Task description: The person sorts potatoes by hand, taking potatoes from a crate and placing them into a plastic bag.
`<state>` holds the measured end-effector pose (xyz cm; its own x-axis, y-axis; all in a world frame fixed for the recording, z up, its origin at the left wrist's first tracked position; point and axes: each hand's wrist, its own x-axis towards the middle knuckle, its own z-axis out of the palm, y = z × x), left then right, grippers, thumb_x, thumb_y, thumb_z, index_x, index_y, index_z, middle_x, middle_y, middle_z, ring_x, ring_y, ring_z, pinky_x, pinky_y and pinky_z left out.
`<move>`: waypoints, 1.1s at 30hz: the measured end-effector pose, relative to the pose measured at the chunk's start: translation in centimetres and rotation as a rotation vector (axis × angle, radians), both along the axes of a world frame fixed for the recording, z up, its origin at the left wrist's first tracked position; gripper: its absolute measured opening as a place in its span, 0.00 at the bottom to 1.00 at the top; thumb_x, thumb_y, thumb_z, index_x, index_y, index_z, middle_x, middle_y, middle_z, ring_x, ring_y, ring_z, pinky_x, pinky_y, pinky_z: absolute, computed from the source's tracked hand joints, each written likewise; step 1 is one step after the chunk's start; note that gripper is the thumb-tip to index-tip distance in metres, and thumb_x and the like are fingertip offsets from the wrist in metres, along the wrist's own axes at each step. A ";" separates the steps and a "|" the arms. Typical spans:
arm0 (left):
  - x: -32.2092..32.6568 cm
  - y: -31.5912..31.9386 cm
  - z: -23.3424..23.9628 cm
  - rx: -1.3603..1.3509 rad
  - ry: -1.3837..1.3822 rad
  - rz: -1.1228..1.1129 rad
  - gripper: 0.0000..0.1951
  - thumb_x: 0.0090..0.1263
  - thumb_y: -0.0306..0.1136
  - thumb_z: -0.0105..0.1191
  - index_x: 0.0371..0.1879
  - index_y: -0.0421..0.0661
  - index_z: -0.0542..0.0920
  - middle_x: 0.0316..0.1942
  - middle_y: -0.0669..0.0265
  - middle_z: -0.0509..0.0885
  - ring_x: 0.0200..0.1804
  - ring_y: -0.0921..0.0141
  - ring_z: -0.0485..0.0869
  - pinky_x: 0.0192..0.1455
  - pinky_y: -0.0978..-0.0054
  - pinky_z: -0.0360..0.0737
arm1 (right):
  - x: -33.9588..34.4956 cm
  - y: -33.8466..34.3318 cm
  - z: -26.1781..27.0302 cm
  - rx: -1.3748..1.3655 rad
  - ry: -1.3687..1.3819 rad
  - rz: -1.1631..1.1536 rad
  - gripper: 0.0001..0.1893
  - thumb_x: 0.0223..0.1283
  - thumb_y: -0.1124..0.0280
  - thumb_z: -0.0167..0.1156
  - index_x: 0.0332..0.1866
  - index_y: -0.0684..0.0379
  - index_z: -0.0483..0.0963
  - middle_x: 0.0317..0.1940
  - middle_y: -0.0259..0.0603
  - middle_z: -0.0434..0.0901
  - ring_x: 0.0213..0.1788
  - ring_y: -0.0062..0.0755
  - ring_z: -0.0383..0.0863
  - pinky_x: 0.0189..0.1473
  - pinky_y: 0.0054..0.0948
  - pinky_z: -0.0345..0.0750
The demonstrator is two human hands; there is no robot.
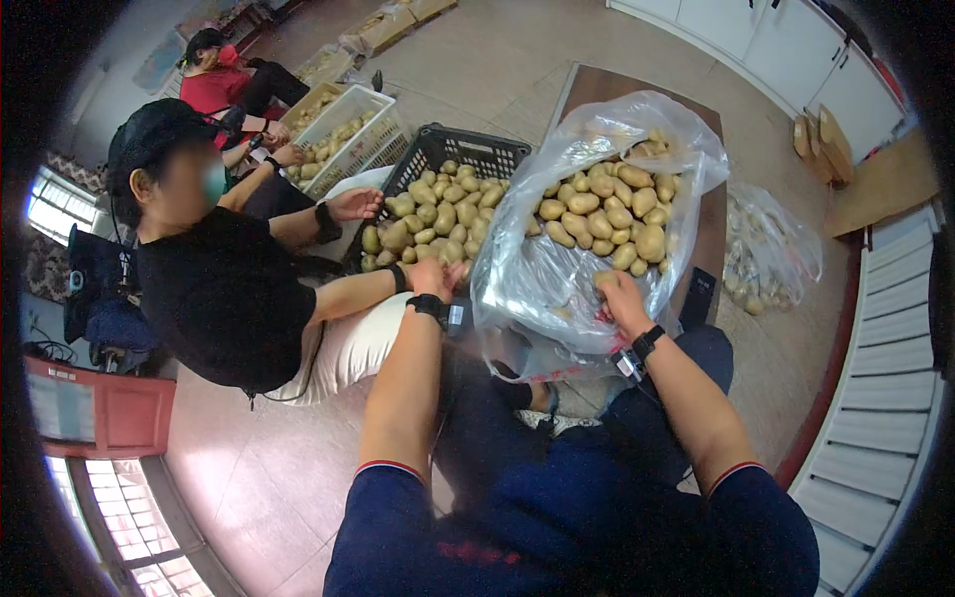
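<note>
My right hand (pixel 625 304) is over the near part of a clear plastic bag (pixel 522 287), with a potato (pixel 605 277) at its fingertips. Inside the bag, a heap of potatoes (pixel 597 213) lies toward the far side, and the near part is crumpled film. My left hand (pixel 446 279) is at the near edge of a black plastic crate (pixel 477 146) full of potatoes (pixel 445 213). A co-worker's hand and banded wrist (pixel 401 280) overlap it, so its fingers and anything in them are hard to make out. The bag rests on a brown table (pixel 705 216).
A co-worker in black (pixel 224 298) sits close on my left, one hand (pixel 357 204) raised beside the crate. Beyond are white crates (pixel 358 112) of potatoes and another person in red (pixel 216 89). A dark box (pixel 699 295) lies at the table's right edge; a filled plastic bag (pixel 768 254) stands on the floor.
</note>
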<state>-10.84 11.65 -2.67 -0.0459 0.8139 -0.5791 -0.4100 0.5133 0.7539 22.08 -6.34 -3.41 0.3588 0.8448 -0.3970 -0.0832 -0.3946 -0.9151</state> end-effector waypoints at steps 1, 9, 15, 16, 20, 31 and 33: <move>0.1 -0.4 0.8 -0.006 -0.002 0.001 0.21 0.73 0.36 0.42 0.61 0.40 0.62 0.56 0.52 0.70 0.51 0.51 0.80 0.50 0.55 0.85 | -0.2 0.2 0.7 0.005 0.062 0.037 0.18 0.61 0.62 0.60 0.48 0.65 0.72 0.28 0.35 0.73 0.20 0.23 0.70 0.19 0.26 0.69; 3.4 -2.8 6.2 0.082 0.075 -0.288 0.15 0.73 0.44 0.50 0.48 0.46 0.73 0.39 0.66 0.80 0.27 0.69 0.76 0.26 0.73 0.70 | -1.7 0.7 5.1 -0.064 0.420 0.108 0.16 0.70 0.52 0.54 0.32 0.52 0.68 0.19 0.24 0.61 0.16 0.16 0.57 0.19 0.22 0.59; 6.2 -6.2 8.7 0.139 0.133 -0.702 0.23 0.71 0.47 0.54 0.57 0.45 0.71 0.44 0.60 0.83 0.22 0.71 0.79 0.21 0.77 0.71 | -4.3 2.0 7.7 -0.098 0.434 0.164 0.19 0.69 0.47 0.53 0.30 0.51 0.69 0.15 0.21 0.57 0.14 0.16 0.53 0.18 0.23 0.50; 6.4 -6.6 9.0 0.143 0.126 -0.775 0.26 0.70 0.49 0.55 0.59 0.44 0.71 0.45 0.59 0.83 0.25 0.70 0.81 0.22 0.78 0.72 | -4.7 2.2 8.1 -0.093 0.420 0.215 0.20 0.70 0.45 0.51 0.31 0.51 0.69 0.15 0.21 0.58 0.15 0.16 0.55 0.18 0.22 0.51; 7.6 -7.4 9.6 0.114 0.090 -0.813 0.25 0.71 0.50 0.54 0.59 0.44 0.71 0.46 0.60 0.83 0.30 0.68 0.84 0.24 0.77 0.76 | -6.3 3.4 7.7 0.004 0.354 0.332 0.23 0.72 0.44 0.48 0.33 0.53 0.72 0.15 0.22 0.61 0.16 0.15 0.58 0.18 0.22 0.53; 6.1 -6.2 8.1 0.151 -0.094 -0.978 0.15 0.76 0.44 0.47 0.50 0.47 0.77 0.42 0.63 0.83 0.31 0.71 0.83 0.26 0.79 0.79 | -8.5 4.0 6.0 0.070 0.065 0.403 0.22 0.70 0.52 0.52 0.31 0.62 0.78 0.16 0.32 0.71 0.18 0.25 0.70 0.22 0.27 0.68; 5.8 -5.8 7.6 0.128 -0.109 -0.897 0.15 0.75 0.44 0.49 0.50 0.46 0.76 0.41 0.63 0.82 0.32 0.70 0.82 0.27 0.76 0.79 | -7.7 3.8 4.4 0.067 -0.054 0.420 0.18 0.68 0.56 0.55 0.33 0.63 0.78 0.17 0.35 0.74 0.20 0.30 0.74 0.24 0.30 0.72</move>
